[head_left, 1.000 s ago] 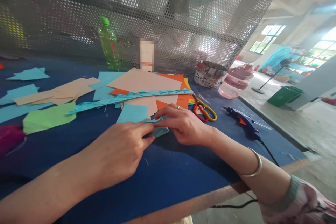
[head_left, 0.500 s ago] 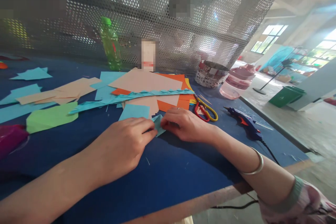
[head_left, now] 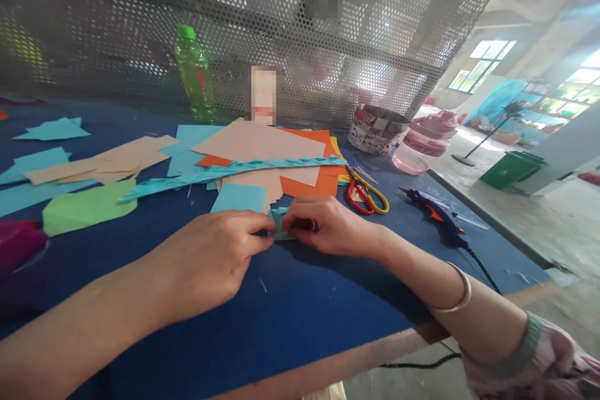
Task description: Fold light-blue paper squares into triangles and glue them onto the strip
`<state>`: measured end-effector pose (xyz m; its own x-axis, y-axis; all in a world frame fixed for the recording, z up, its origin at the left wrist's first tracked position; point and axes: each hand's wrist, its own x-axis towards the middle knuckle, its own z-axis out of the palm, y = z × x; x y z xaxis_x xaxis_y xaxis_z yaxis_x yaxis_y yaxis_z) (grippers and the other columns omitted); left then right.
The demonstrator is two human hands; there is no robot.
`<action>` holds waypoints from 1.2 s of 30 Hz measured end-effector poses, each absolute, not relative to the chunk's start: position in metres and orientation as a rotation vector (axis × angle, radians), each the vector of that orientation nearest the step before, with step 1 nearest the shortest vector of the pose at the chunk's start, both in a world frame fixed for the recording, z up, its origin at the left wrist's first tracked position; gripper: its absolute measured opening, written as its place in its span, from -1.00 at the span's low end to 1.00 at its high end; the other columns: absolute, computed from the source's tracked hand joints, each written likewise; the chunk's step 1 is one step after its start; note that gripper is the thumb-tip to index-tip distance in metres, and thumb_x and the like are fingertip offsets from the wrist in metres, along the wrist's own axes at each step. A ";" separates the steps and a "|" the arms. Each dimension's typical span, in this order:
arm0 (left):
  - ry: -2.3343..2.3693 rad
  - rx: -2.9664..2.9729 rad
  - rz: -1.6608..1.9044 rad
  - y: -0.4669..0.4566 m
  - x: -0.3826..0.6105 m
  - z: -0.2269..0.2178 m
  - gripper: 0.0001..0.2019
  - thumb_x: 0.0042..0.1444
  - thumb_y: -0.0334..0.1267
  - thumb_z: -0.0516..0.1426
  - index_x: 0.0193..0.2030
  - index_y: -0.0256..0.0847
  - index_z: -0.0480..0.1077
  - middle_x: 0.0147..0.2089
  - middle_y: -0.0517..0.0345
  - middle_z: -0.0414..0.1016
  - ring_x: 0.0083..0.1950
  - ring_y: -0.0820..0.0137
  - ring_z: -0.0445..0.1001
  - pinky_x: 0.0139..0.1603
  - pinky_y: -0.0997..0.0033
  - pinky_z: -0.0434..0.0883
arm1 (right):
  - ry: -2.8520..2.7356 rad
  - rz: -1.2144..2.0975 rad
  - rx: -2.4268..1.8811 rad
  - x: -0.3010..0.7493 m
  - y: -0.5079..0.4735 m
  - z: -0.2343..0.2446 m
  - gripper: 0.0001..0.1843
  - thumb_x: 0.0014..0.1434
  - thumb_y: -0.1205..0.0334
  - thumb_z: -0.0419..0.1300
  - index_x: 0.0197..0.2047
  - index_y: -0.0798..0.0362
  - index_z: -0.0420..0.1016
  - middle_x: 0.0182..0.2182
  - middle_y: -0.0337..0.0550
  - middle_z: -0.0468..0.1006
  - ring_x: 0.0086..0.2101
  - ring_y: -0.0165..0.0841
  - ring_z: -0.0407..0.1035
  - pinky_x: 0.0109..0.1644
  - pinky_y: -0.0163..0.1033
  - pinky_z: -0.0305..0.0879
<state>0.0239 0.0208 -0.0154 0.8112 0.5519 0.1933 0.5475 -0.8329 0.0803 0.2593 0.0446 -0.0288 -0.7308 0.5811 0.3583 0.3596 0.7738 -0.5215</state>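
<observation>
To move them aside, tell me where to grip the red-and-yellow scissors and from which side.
Take the scissors by the red and yellow finger loops, coming from the right. The loops lie open on the blue table, clear of paper, while the blades point toward the orange paper. The right hand, pinching folded blue paper, is nearest.

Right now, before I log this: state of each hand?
Left hand: closed, pinching a small folded light-blue paper piece.
Right hand: closed, pinching the same piece from the other side.
</observation>
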 end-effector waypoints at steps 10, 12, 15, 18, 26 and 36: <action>0.920 2.969 0.305 0.020 0.025 -0.011 -0.53 0.15 -0.51 -0.08 -0.13 -0.12 0.64 0.07 0.04 0.62 -0.02 0.18 0.61 0.01 0.13 0.58 | -2.511 0.592 -0.670 0.264 0.046 -0.028 -0.81 0.15 0.58 0.17 -0.30 0.12 0.49 -0.31 -0.16 0.51 -0.32 -0.43 0.41 -0.24 -0.38 0.32; 0.926 2.986 0.300 0.020 0.024 -0.011 -0.53 0.16 -0.50 -0.09 -0.15 -0.13 0.64 0.08 0.02 0.62 -0.02 0.17 0.61 0.00 0.11 0.58 | -2.521 0.583 -0.675 0.264 0.046 -0.027 -0.80 0.14 0.59 0.16 -0.30 0.11 0.49 -0.30 -0.16 0.51 -0.32 -0.43 0.40 -0.24 -0.38 0.32; 0.915 3.007 0.323 0.020 0.024 -0.012 -0.54 0.17 -0.51 -0.10 -0.14 -0.17 0.63 0.05 0.01 0.64 -0.02 0.16 0.62 -0.01 0.10 0.59 | -2.537 0.578 -0.655 0.265 0.046 -0.026 -0.78 0.13 0.61 0.14 -0.30 0.11 0.49 -0.29 -0.15 0.50 -0.31 -0.42 0.41 -0.23 -0.37 0.32; 0.901 3.026 0.379 0.020 0.024 -0.013 -0.54 0.16 -0.52 -0.11 -0.04 -0.24 0.58 0.01 0.00 0.65 0.00 0.18 0.61 0.02 0.14 0.58 | -2.550 0.590 -0.619 0.265 0.046 -0.025 -0.78 0.15 0.60 0.13 -0.30 0.12 0.50 -0.28 -0.14 0.51 -0.28 -0.41 0.42 -0.20 -0.35 0.34; 0.877 3.089 0.362 0.020 0.028 -0.016 -0.51 0.17 -0.56 -0.12 -0.02 -0.19 0.56 0.04 -0.02 0.61 -0.06 0.21 0.61 -0.06 0.19 0.59 | -2.565 0.545 -0.584 0.264 0.046 -0.024 -0.76 0.16 0.61 0.13 -0.29 0.10 0.50 -0.28 -0.14 0.51 -0.27 -0.40 0.43 -0.16 -0.34 0.35; 0.851 3.120 0.361 0.019 0.030 -0.021 -0.53 0.13 -0.58 -0.09 -0.04 -0.23 0.56 -0.01 -0.09 0.60 -0.08 0.14 0.60 -0.07 0.09 0.59 | -2.593 0.414 -0.571 0.266 0.044 -0.026 -0.52 0.01 0.66 0.03 -0.08 0.15 0.55 -0.22 -0.06 0.55 -0.24 -0.37 0.44 -0.14 -0.32 0.37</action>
<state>0.0295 0.0187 -0.0210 0.8392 0.4874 0.2413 0.5122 -0.8574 -0.0493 0.2662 0.0440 -0.0255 -0.8130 0.4566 0.3612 0.3214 0.8693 -0.3756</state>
